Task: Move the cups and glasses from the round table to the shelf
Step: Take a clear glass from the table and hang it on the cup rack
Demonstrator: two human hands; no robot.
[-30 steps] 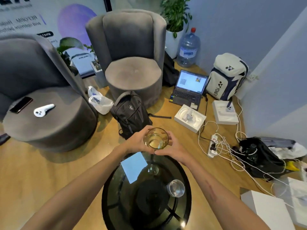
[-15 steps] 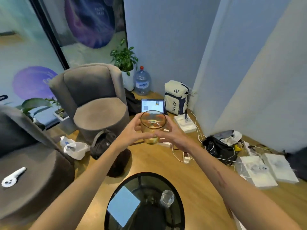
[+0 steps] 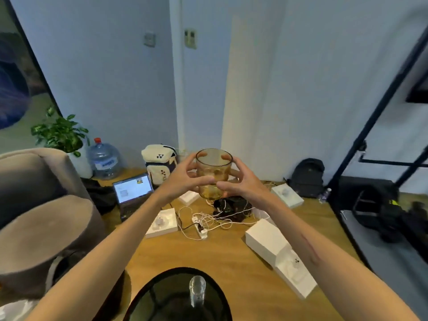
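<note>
One amber glass (image 3: 213, 173) is held upright in the air, well beyond the round table's (image 3: 162, 295) far edge. The left hand (image 3: 185, 180) and right hand (image 3: 243, 181) cup its sides, fingers curled around it, both forearms outstretched. One clear glass (image 3: 197, 290) stands on the tabletop.

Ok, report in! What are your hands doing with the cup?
Left hand, right hand both grip amber glass, lifted. Clear glass on round table. Nothing blocking.
</note>
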